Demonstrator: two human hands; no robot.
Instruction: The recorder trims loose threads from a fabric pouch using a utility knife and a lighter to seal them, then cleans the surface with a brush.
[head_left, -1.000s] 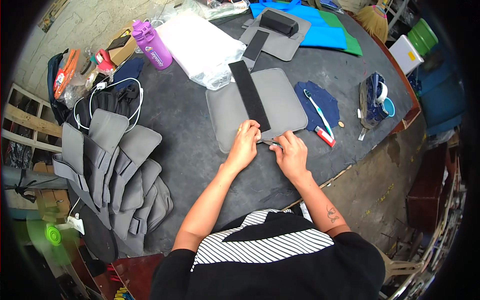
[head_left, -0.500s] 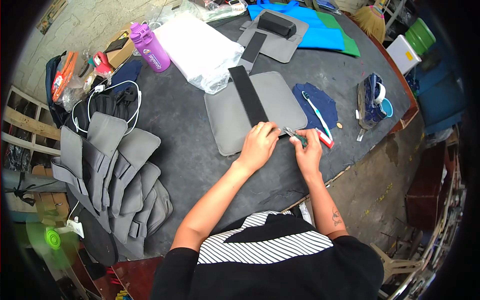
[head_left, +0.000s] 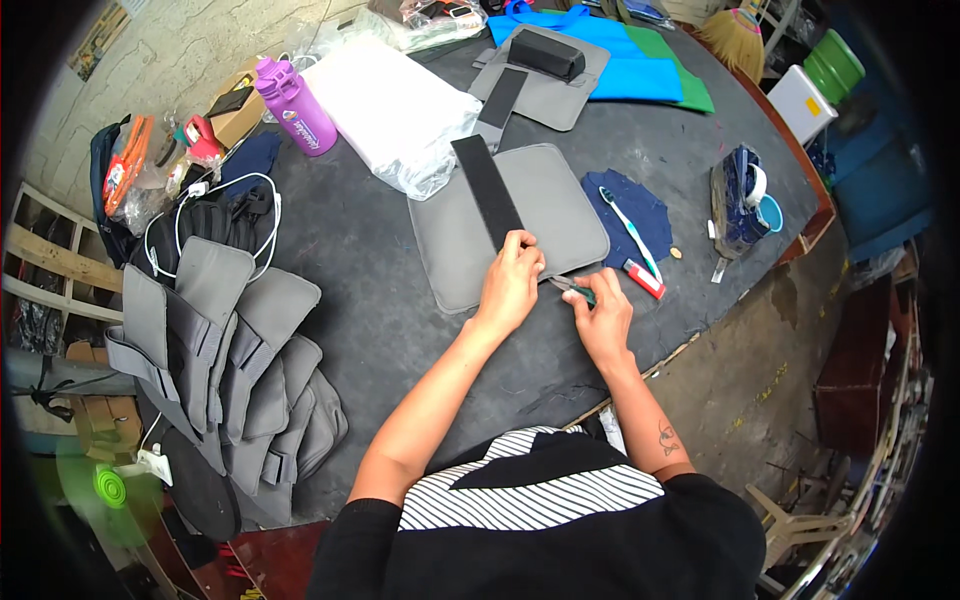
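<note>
Closest to us, at the bottom of the frame, is a black shirt [head_left: 540,550] with a stripy black and white part. Two bare arms reach up from it to the middle.

We see the right hand [head_left: 603,318] pinching a small cutter [head_left: 568,287] with a green handle. Its metal tip points left, at the bottom edge of a gray pad [head_left: 565,205]. The pad lies flat in the middle of the frame, on a dark table [head_left: 375,265]. The left hand [head_left: 510,285] has its fingers bent over the pad, at the low end of a black strip [head_left: 482,180]. We cannot tell if those fingers pinch something or just press down.

At the lower left we see a pile of gray pieces [head_left: 255,395] with straps. Just right of the pad there is a red and white thing [head_left: 645,280], and a toothbrush [head_left: 630,232] lying partly on a dark blue cloth [head_left: 648,205].

Farther up, on the upper left, a purple bottle [head_left: 297,107] stands next to a white packet [head_left: 385,105] in clear plastic. At the top middle we see another gray pad [head_left: 560,100] with a black block [head_left: 545,53] on it. Beside it lie a bright blue cloth [head_left: 635,72] and a green cloth [head_left: 692,92]. A straw broom [head_left: 733,42] is at the upper right.
</note>
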